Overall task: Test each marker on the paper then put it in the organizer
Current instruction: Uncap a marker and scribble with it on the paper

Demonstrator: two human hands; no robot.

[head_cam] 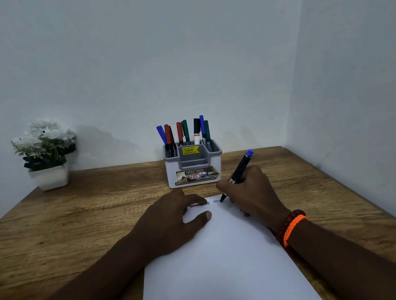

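A white sheet of paper (221,266) lies on the wooden desk in front of me. My right hand (249,193) grips a black marker with a blue end (241,167), its tip touching the paper's far edge beside a blue zigzag scribble (216,201). A black zigzag (197,204) runs to the left of it. My left hand (171,223) lies flat on the paper's left edge, fingers spread. Behind the paper stands a white and grey organizer (194,172) holding several blue, red, green and black markers (185,132) upright.
A white pot of white flowers (46,156) stands at the back left of the wooden desk (75,214). White walls close the desk at the back and on the right. An orange and a dark red band circle my right wrist (292,225).
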